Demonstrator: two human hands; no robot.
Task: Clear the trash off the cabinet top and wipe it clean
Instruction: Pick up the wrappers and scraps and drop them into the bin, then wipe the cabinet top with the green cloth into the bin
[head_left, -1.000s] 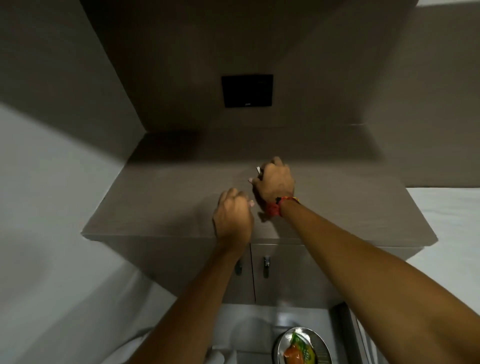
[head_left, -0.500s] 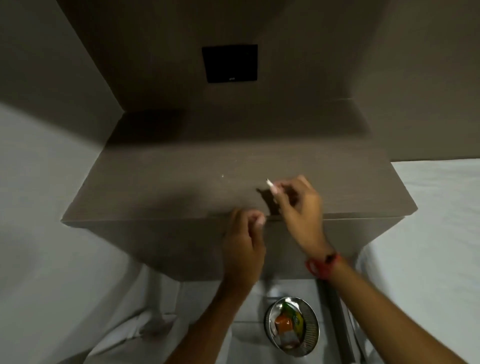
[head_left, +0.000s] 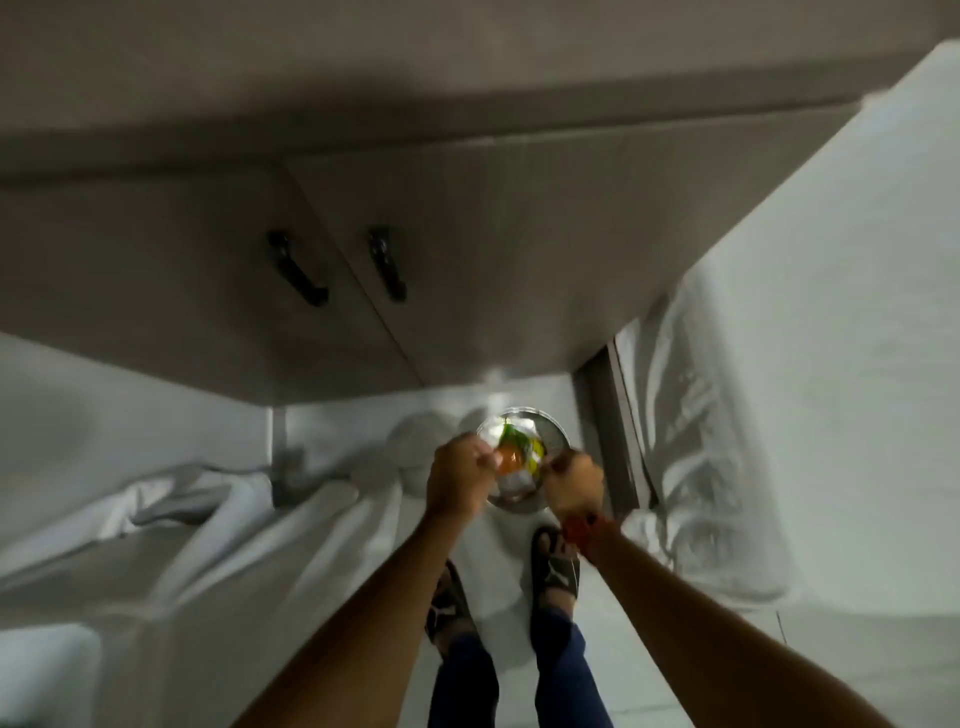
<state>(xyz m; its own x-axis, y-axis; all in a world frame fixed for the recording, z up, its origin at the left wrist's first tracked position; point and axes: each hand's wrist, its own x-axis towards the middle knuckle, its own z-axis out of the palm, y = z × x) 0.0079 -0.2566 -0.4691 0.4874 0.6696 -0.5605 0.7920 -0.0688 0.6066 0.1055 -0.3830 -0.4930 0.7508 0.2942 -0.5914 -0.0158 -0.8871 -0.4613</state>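
Head view, aimed steeply down and blurred by motion; the round metal bin (head_left: 556, 431) on the floor serves as the landmark. Far left of the bin, crumpled white bedding (head_left: 171, 504) lies low in the frame. Above and left of the bin stands the cabinet (head_left: 156, 291), its two doors carrying dark handles (head_left: 296, 275); only the front edge of the cabinet top (head_left: 363, 88) shows, as a blurred band at the upper margin, and nothing can be made out on it. The left hand (head_left: 460, 480) is over the bin's left rim, fingers curled into a loose fist; a pale scrap seems to sit at the fingertips, but the blur prevents confirming it. Inside the bin lies an orange and green wrapper (head_left: 514, 452) among pale litter. The right hand (head_left: 574, 486) is over the bin's right rim, fingers drawn together in a narrow pinch; whether it grips anything cannot be told. A red band (head_left: 579, 530) circles the right wrist. Below the bin, two feet in dark sandals (head_left: 556, 571) stand on the pale floor (head_left: 649, 649), with blue trouser legs (head_left: 566, 670) beneath. Right of the bin, a white draped sheet (head_left: 831, 364) hangs over a bed.
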